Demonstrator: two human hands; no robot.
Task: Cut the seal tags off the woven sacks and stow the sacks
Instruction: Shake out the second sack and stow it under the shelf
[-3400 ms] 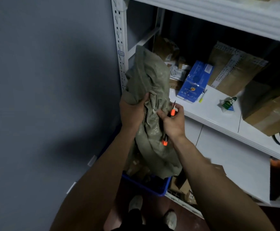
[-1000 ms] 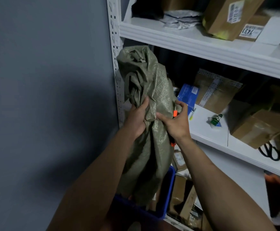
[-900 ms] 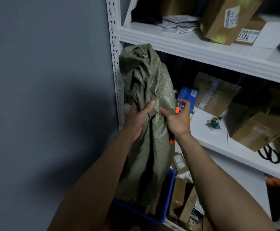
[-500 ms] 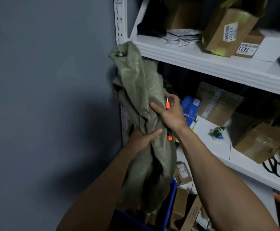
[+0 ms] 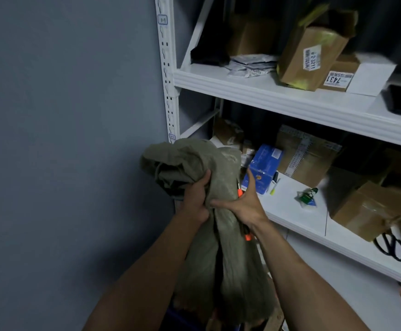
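Centre frame: the left hand (image 5: 196, 199) grips the bunched woven sack (image 5: 221, 263) just below its crumpled top. The right hand (image 5: 245, 207) clutches sack fabric and an orange-tipped item (image 5: 240, 193); the sack's bulk hangs below.

The sack (image 5: 218, 259) runs off the bottom edge, so its lower end is unseen. An orange-tipped tool (image 5: 247, 237) is mostly buried behind the right hand (image 5: 245, 206) and the cloth. Scissors (image 5: 390, 244) at the lower shelf's (image 5: 290, 211) right end are half covered.
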